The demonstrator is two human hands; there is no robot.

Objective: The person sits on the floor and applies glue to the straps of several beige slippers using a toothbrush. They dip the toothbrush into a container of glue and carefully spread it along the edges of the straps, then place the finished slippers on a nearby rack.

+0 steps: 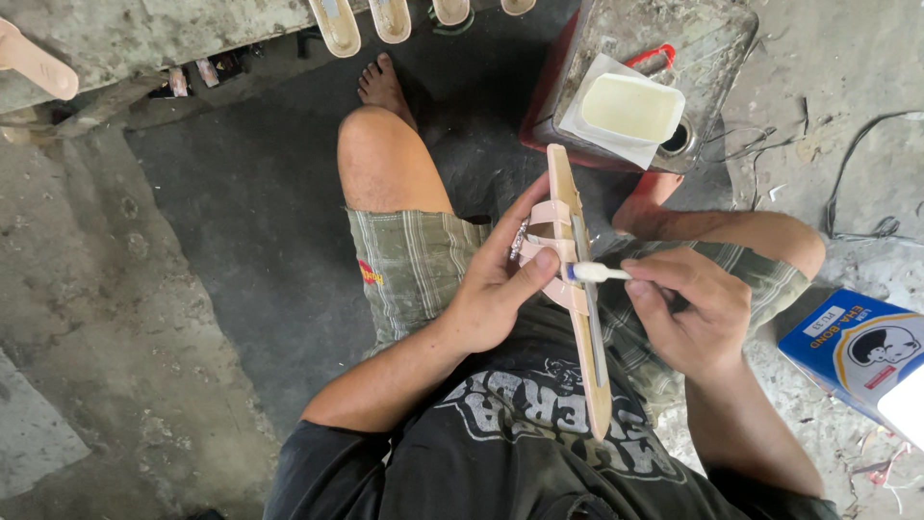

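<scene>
Left hand (pixel 491 294) is clamped on the sandal (pixel 577 318) over the lap, thumb on the pink strap (pixel 549 217). Right hand (pixel 688 308) pinches a brush (pixel 597 273), tip touching the sole just right of that thumb. Glue could smear onto thumb or shorts (pixel 414 265) if it drips. Tub (pixel 630 106) sits well past the right grip.

Blue box (pixel 857 351) cut off, rt edge.

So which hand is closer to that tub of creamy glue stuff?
The right hand. It sits below the white tub, holding a small brush. The left hand is lower left of the tub, farther off, gripping the sandal sole.
</scene>
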